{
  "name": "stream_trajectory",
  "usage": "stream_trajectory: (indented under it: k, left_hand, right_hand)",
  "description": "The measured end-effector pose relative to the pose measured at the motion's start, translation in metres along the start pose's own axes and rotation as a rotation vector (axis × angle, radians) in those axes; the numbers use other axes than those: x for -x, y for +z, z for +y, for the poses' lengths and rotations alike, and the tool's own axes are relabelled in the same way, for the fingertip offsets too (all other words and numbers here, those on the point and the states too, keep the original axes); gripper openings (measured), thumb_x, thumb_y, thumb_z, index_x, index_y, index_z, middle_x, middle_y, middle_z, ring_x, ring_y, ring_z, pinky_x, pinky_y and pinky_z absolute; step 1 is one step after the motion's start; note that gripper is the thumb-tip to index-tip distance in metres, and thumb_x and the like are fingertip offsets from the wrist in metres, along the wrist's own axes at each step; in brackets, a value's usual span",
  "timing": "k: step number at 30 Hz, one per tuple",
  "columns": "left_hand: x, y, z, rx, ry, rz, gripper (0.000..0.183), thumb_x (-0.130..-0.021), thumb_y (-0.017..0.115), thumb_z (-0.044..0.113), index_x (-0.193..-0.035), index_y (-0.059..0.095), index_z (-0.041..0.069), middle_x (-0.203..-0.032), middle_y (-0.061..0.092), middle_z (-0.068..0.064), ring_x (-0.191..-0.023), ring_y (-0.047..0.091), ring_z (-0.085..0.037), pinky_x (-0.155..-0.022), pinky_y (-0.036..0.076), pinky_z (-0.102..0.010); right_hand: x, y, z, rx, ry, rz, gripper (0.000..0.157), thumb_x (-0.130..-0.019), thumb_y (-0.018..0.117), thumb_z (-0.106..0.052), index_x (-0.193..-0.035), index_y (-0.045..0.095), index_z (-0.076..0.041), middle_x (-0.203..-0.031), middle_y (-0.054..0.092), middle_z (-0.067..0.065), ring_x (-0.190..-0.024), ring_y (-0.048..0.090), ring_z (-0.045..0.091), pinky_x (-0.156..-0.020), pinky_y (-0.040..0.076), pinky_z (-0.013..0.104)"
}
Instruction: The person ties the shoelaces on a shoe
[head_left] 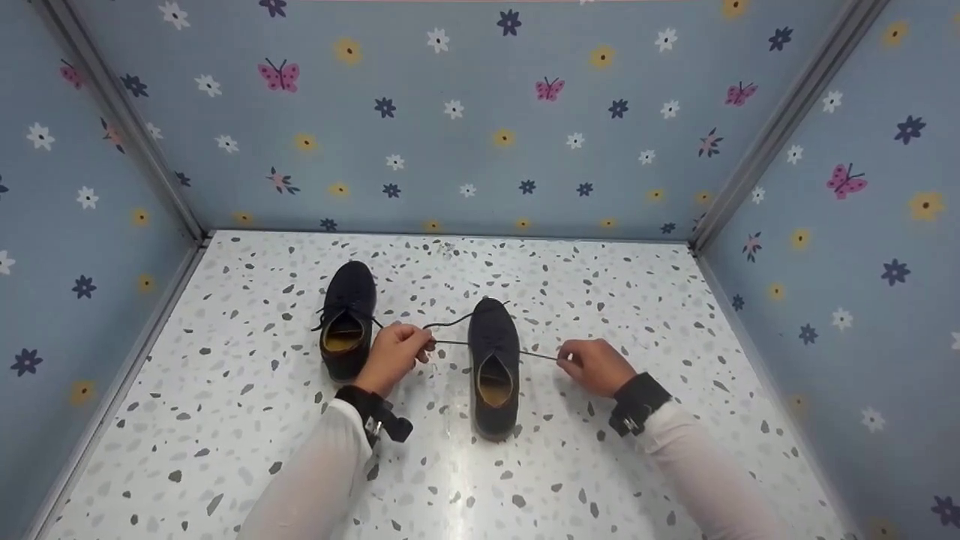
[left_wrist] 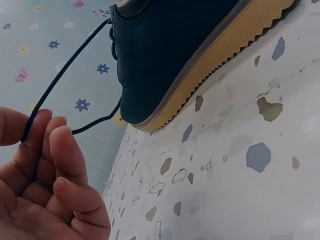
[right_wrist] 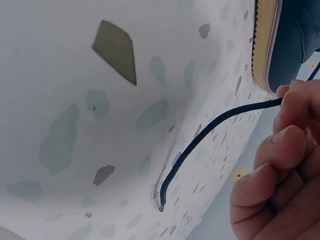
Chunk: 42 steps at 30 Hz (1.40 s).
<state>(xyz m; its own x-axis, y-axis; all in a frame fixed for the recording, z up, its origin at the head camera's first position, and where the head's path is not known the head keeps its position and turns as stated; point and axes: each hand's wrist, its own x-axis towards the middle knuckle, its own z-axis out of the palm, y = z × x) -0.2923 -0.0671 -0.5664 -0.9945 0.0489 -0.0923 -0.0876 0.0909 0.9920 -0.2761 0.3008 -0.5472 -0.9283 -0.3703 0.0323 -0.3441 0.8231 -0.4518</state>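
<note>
A dark navy lace-up shoe (head_left: pixel 493 319) stands on the speckled surface between the two hands, toe pointing away. My left hand (head_left: pixel 394 356) pinches one shoelace (left_wrist: pixel 60 75) between thumb and forefinger, drawn out to the left. Beyond those fingers the lace's loose length curves back toward the shoe's toe. On the other side my right hand (head_left: pixel 596 367) pinches the opposite lace (head_left: pixel 538 355), stretched to the right. Its free end (right_wrist: pixel 175 170) hangs past the fingers in the right wrist view. A matching shoe (head_left: pixel 351 289) stands at the left, partly behind my left hand.
Flower-patterned blue panels (head_left: pixel 465 165) enclose the back and both sides, with grey metal strips (head_left: pixel 795 112) at the corners. White speckled flooring (head_left: pixel 450 487) lies under the shoes. Black straps (head_left: pixel 643 401) sit on both wrists.
</note>
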Motion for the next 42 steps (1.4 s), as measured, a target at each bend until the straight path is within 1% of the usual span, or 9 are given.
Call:
stream_trajectory:
  k: [4, 9, 12, 18, 26, 30, 35, 38, 42]
  left_hand:
    - [-0.002, 0.0, 0.004, -0.009, -0.015, 0.011, 0.024, -0.1, 0.064, 0.019, -0.09, 0.077, 0.002, -0.084, 0.076, -0.005, -0.064, 0.064, -0.011, -0.055, 0.045, -0.021]
    - [-0.003, 0.0, 0.012, -0.037, -0.026, 0.023, 0.023, -0.1, 0.064, 0.02, -0.095, 0.078, 0.002, -0.094, 0.077, -0.01, -0.065, 0.066, -0.012, -0.056, 0.047, -0.022]
    - [-0.003, 0.0, 0.018, -0.04, -0.021, 0.037, 0.022, -0.1, 0.064, 0.02, -0.095, 0.077, 0.003, -0.095, 0.077, -0.01, -0.063, 0.066, -0.011, -0.055, 0.046, -0.022]
    - [-0.005, 0.003, 0.028, 0.032, 0.011, 0.044, 0.021, -0.1, 0.063, 0.018, -0.093, 0.074, 0.002, -0.095, 0.076, -0.01, -0.063, 0.067, -0.011, -0.053, 0.05, -0.023]
    - [-0.003, 0.009, 0.034, 0.029, 0.008, 0.04, 0.022, -0.103, 0.064, 0.02, -0.094, 0.072, 0.001, -0.096, 0.08, -0.012, -0.064, 0.074, -0.01, -0.05, 0.045, -0.021]
    - [-0.002, 0.01, 0.037, 0.008, -0.006, 0.034, 0.023, -0.103, 0.063, 0.021, -0.095, 0.072, 0.002, -0.097, 0.081, -0.013, -0.064, 0.075, -0.011, -0.05, 0.045, -0.022]
    - [-0.004, 0.01, 0.04, -0.107, -0.029, 0.007, 0.024, -0.103, 0.063, 0.023, -0.094, 0.073, 0.003, -0.095, 0.081, -0.012, -0.062, 0.074, -0.009, -0.052, 0.047, -0.021]
    - [-0.004, 0.011, 0.042, -0.213, -0.052, -0.039, 0.022, -0.101, 0.063, 0.02, -0.091, 0.073, 0.003, -0.094, 0.081, -0.012, -0.06, 0.073, -0.009, -0.053, 0.048, -0.021]
    - [-0.004, 0.014, 0.044, -0.322, -0.042, -0.093, 0.019, -0.099, 0.063, 0.017, -0.094, 0.075, 0.004, -0.092, 0.081, -0.012, -0.058, 0.071, -0.008, -0.057, 0.05, -0.02]
  right_hand:
    - [-0.003, -0.001, -0.003, -0.103, 0.075, 0.001, 0.011, -0.1, 0.069, -0.018, -0.099, 0.075, -0.008, -0.071, 0.072, 0.0, -0.057, 0.058, 0.007, -0.056, 0.047, 0.025]
    - [-0.007, -0.004, -0.006, -0.219, 0.166, 0.037, 0.013, -0.101, 0.068, -0.019, -0.101, 0.073, -0.007, -0.084, 0.08, 0.009, -0.062, 0.069, 0.011, -0.057, 0.051, 0.028]
    - [-0.009, -0.006, -0.009, -0.258, 0.18, 0.091, 0.011, -0.1, 0.07, -0.021, -0.1, 0.074, -0.01, -0.092, 0.081, 0.013, -0.069, 0.074, 0.013, -0.061, 0.054, 0.027]
    - [-0.019, -0.012, -0.018, -0.401, 0.209, 0.251, 0.024, -0.101, 0.069, -0.029, -0.104, 0.078, -0.006, -0.095, 0.081, 0.012, -0.076, 0.079, 0.017, -0.066, 0.06, 0.026]
    - [-0.028, -0.014, -0.029, -0.454, 0.242, 0.329, 0.014, -0.096, 0.074, -0.018, -0.105, 0.076, -0.007, -0.094, 0.081, 0.013, -0.076, 0.078, 0.015, -0.068, 0.057, 0.022]
    - [-0.032, -0.015, -0.032, -0.474, 0.309, 0.32, 0.028, -0.095, 0.073, -0.016, -0.121, 0.065, -0.007, -0.097, 0.081, 0.012, -0.079, 0.078, 0.015, -0.069, 0.055, 0.023]
    - [-0.041, -0.019, -0.036, -0.445, 0.366, 0.31, 0.041, -0.097, 0.073, -0.02, -0.131, 0.055, -0.007, -0.103, 0.081, 0.012, -0.085, 0.078, 0.018, -0.078, 0.057, 0.032]
    - [-0.049, -0.022, -0.041, -0.437, 0.37, 0.31, 0.042, -0.097, 0.073, -0.021, -0.133, 0.057, -0.006, -0.105, 0.081, 0.013, -0.086, 0.078, 0.02, -0.081, 0.058, 0.036]
    - [-0.061, -0.027, -0.053, -0.418, 0.345, 0.312, 0.037, -0.095, 0.074, -0.022, -0.127, 0.066, -0.005, -0.103, 0.082, 0.011, -0.088, 0.079, 0.021, -0.081, 0.058, 0.034]
